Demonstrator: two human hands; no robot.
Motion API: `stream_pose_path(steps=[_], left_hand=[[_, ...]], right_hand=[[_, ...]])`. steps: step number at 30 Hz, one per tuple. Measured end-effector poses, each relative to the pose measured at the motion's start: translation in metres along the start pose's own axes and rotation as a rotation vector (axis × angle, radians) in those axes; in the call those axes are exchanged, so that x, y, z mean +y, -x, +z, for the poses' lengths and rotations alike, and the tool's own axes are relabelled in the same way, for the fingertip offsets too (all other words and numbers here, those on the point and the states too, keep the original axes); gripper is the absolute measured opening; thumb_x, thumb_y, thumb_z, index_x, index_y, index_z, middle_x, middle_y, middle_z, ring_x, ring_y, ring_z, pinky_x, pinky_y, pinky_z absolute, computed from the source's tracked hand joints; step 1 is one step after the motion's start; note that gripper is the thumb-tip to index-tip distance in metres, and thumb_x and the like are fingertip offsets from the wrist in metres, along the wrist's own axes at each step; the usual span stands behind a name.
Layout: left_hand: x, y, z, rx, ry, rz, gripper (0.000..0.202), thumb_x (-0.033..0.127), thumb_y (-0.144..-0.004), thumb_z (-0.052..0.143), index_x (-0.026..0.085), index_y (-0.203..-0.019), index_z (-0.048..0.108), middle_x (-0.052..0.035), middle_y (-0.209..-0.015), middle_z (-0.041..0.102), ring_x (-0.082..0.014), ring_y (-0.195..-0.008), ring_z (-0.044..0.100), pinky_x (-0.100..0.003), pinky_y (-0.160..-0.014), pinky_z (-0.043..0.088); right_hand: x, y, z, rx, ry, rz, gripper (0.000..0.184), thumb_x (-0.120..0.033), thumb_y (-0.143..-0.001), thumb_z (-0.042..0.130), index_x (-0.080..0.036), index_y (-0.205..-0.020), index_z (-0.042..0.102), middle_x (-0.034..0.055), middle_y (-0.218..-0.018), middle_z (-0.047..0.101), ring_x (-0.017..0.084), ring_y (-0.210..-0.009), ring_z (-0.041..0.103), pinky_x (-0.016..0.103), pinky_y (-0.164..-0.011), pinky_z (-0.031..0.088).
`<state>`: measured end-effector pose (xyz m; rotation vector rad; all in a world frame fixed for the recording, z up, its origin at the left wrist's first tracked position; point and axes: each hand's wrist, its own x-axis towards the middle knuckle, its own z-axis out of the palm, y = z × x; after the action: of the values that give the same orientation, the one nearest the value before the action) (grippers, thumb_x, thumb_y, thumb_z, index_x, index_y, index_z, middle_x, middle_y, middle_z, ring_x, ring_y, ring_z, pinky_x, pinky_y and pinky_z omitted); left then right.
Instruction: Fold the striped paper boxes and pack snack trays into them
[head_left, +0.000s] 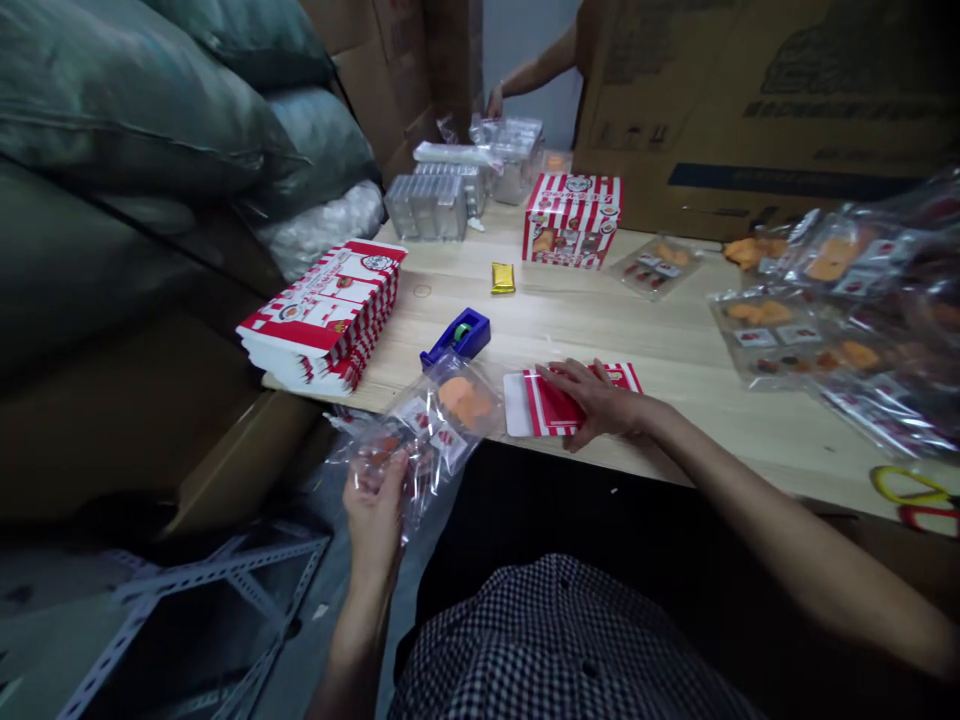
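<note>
My left hand (379,500) is closed on a clear plastic packet (442,425) at the table's front edge. Inside the packet show an orange piece and small white-and-red labelled sachets. My right hand (596,400) lies across a flat red-and-white striped carton (536,408), with the fingertips by its far edge and the thumb by its near edge. Just beyond the packet stands a blue tape dispenser (461,335) with a green core. A small gold sachet (503,278) lies farther back.
Stacked flat striped cartons (322,310) are at the left. An assembled striped box (574,220) and clear plastic trays (427,207) stand behind. More filled packets (780,330) pile up at right, near scissors (915,495). Another person's arm (536,70) reaches in at the back.
</note>
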<state>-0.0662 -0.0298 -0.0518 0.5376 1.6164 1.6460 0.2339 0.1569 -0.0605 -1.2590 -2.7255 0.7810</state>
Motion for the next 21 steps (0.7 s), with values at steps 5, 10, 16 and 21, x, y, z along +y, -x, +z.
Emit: stream_pose_path(steps=[5,10,16,21], left_hand=[[-0.017,-0.01,0.005,-0.128,0.093,-0.246,0.053,0.03,-0.076,0.082,0.018,-0.122,0.058,-0.008,-0.1,0.078,-0.021,-0.075,0.077,-0.024,-0.061,0.059],[-0.014,-0.032,-0.002,-0.365,0.009,-0.409,0.054,0.03,-0.073,0.084,0.014,-0.119,0.06,-0.0098,-0.093,0.079,-0.0228,-0.071,0.077,-0.027,-0.06,0.059],[0.001,-0.068,0.003,-0.623,-0.138,-0.405,0.051,0.031,-0.068,0.087,0.013,-0.111,0.066,-0.01,-0.093,0.079,-0.0219,-0.075,0.075,-0.029,-0.068,0.058],[0.01,-0.092,0.016,-0.812,-0.296,-0.368,0.043,0.032,-0.07,0.085,0.012,-0.104,0.069,-0.0072,-0.09,0.078,-0.0186,-0.072,0.072,-0.026,-0.064,0.055]], right_hand=[[-0.002,0.001,0.011,0.017,0.042,-0.017,0.143,-0.048,-0.047,0.095,-0.027,-0.162,0.012,0.0203,-0.156,0.036,0.047,-0.145,0.028,0.067,-0.118,0.016],[0.0,0.005,0.022,0.061,0.035,-0.086,0.145,-0.048,-0.042,0.096,-0.033,-0.161,0.015,0.0157,-0.153,0.039,0.047,-0.142,0.03,0.068,-0.118,0.014],[0.002,0.008,0.025,0.02,0.091,-0.125,0.147,-0.051,-0.046,0.094,-0.028,-0.163,0.007,0.0188,-0.154,0.036,0.047,-0.143,0.027,0.067,-0.119,0.011],[-0.001,0.009,0.022,-0.035,0.145,-0.134,0.147,-0.052,-0.05,0.092,-0.026,-0.162,0.002,0.0203,-0.155,0.032,0.046,-0.145,0.025,0.067,-0.119,0.011]])
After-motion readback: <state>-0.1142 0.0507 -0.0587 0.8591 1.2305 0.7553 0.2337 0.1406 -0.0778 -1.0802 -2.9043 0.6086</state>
